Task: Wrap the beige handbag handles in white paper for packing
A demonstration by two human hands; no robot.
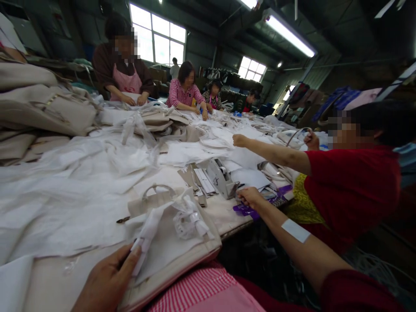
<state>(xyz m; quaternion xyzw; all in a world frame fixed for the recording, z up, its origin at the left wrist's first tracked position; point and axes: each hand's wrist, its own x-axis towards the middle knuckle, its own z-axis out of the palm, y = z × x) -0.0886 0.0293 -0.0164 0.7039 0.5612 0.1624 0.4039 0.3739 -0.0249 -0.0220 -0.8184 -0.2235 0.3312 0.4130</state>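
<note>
The person wears a striped apron (pixel 191 286) in pinkish red and white, its narrow bands curving across the lap, with a plain pink section (pixel 225 299) below them. Beside the apron shows dark red clothing (pixel 268 297). A loose, dark red sleeve (pixel 354 290) covers the right upper arm and ends near the elbow. Flat on the right forearm sits a pale, nearly white rectangular patch (pixel 296 230) with straight edges. The left hand (pixel 108 275) and right hand (pixel 251 197) are bare.
</note>
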